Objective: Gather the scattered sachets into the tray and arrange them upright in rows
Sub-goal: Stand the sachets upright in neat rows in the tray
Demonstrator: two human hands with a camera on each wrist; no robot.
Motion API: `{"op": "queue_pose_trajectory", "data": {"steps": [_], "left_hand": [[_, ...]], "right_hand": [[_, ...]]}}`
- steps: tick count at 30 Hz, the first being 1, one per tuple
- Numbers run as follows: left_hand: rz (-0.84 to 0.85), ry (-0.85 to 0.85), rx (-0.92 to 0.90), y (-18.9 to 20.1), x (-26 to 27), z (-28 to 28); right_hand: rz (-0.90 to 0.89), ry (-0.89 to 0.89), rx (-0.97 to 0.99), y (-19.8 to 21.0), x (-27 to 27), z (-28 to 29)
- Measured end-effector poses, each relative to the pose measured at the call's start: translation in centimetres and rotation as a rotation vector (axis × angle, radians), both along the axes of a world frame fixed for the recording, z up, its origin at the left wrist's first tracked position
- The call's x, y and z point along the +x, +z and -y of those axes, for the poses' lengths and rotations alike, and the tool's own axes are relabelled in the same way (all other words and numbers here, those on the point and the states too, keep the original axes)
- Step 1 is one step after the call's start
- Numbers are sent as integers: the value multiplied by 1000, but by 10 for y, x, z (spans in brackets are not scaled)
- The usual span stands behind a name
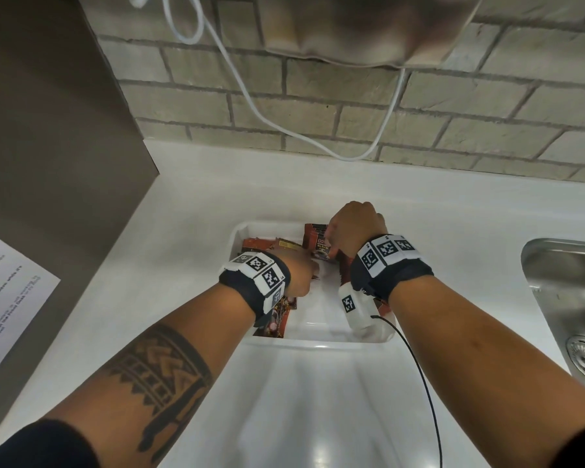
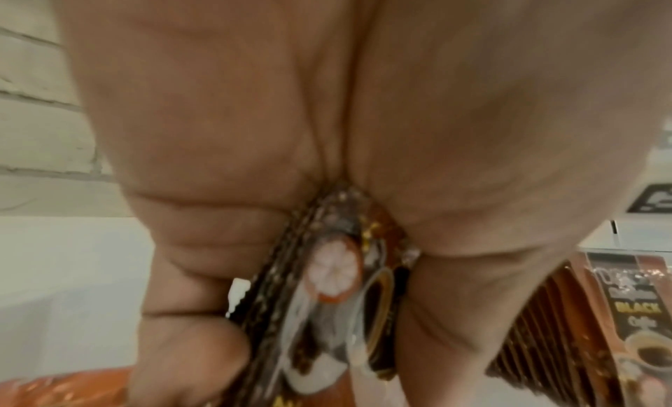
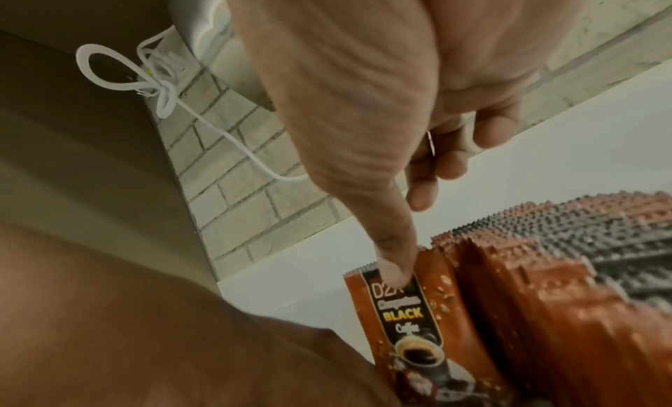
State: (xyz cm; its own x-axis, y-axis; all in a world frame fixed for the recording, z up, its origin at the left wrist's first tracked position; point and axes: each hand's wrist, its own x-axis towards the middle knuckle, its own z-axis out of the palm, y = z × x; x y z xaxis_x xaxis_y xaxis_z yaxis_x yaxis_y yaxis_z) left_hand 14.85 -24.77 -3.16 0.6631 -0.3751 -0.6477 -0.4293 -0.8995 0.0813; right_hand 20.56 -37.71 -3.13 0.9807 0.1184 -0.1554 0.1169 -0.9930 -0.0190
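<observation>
A white tray (image 1: 318, 344) lies on the counter, and both hands are inside it. My left hand (image 1: 301, 275) grips a small bundle of sachets (image 2: 334, 272) between curled fingers (image 2: 189, 341) and thumb, just left of the upright row. That row of brown coffee sachets (image 1: 318, 243) stands at the tray's back right. My right hand (image 1: 355, 228) is over it, with its straight thumb (image 3: 396, 269) pressing the top of the front sachet (image 3: 403, 321). The other fingers (image 3: 491, 131) curl above the row and hold nothing. Loose sachets (image 1: 260, 244) lie flat at the tray's back left, others (image 1: 277, 319) under my left wrist.
A steel sink (image 1: 561, 298) is set into the counter on the right. A printed sheet (image 1: 7, 298) lies at the left edge under a brown cabinet panel (image 1: 48, 130). A white cable (image 1: 250, 96) hangs down the brick wall. A black wire (image 1: 426, 383) trails from my right wrist.
</observation>
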Motion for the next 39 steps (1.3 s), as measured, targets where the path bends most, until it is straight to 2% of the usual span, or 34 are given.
{"op": "queue_pose_trajectory", "data": {"steps": [6,16,26,32,39], "left_hand": [[30,26,-48,-6,3,0],[-22,34,-28,-3,8,7],[-39,12,-1,2,6,13],[-35,22,-26,5,4,15],[-33,21,-58,12,0,11]], "right_hand": [[10,4,14,3,0,-1],[-8,30,17,2,0,-5],[-38,27,149,10,-4,0],[-55,25,164,13,-9,1],[-80,0,276,27,-12,4]]}}
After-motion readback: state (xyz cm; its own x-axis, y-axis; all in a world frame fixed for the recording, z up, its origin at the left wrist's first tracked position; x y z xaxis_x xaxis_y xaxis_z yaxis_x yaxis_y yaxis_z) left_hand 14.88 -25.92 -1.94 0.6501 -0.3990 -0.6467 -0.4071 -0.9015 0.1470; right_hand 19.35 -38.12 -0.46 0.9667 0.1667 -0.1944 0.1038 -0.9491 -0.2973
